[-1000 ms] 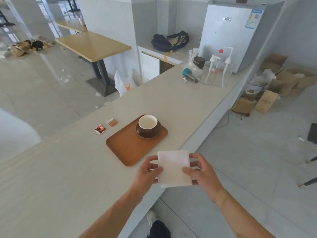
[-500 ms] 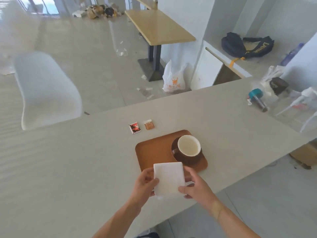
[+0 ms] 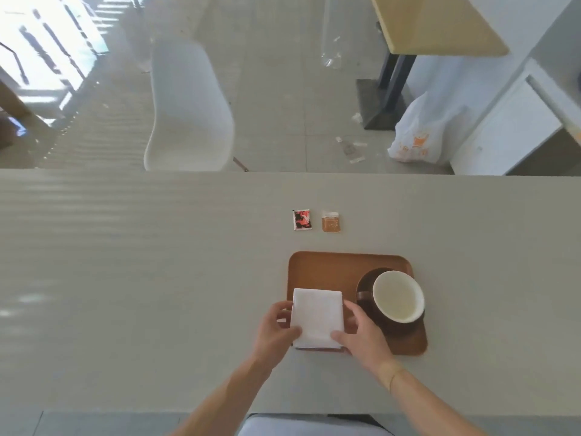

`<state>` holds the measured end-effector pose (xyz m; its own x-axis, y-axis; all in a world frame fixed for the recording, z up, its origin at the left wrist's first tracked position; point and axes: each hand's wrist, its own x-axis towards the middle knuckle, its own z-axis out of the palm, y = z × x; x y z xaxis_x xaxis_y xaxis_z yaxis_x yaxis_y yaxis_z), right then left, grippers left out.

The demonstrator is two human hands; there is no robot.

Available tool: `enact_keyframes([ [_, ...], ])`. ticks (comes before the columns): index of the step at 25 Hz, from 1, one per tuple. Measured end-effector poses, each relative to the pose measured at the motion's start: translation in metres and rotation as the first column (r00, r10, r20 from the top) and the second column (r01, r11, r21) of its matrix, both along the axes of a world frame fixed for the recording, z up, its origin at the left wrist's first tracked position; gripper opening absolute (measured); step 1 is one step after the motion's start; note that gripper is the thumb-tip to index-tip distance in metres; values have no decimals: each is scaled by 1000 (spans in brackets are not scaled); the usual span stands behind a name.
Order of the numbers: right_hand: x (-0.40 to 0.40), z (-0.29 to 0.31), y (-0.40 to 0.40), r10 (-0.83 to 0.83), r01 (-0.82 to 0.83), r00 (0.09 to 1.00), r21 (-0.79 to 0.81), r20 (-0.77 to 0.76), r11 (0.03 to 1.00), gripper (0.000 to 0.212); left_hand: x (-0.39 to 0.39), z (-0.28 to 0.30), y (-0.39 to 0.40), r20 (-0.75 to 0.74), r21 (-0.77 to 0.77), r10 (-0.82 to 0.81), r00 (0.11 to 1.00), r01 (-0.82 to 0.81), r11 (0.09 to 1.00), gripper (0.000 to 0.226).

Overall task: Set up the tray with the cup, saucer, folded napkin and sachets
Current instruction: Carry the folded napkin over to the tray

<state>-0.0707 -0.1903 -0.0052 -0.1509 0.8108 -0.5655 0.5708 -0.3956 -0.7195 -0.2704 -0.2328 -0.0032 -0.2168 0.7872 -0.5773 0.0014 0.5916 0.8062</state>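
Two hands on lengthwise-away napkin

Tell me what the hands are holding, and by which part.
Both hold the folded napkin: left hand on its left edge, right hand on its right edge.

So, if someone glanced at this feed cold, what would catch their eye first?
Probably the white folded napkin, held at its sides by the left hand and right hand over the near-left part of the brown tray. Next, the cream-lined cup on its dark saucer at the tray's right. Two sachets lie on the counter beyond.
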Motion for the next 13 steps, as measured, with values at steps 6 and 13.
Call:
enact_keyframes([
  [6,2,-18,17,130,-134,986,27,102,991,69,24,-14,6,-327,-8,-45,944,45,999,50],
  [13,2,-27,17,228,-255,936,67,269,965,72,27,-29,0,-578,-31,-216,787,243,970,48],
])
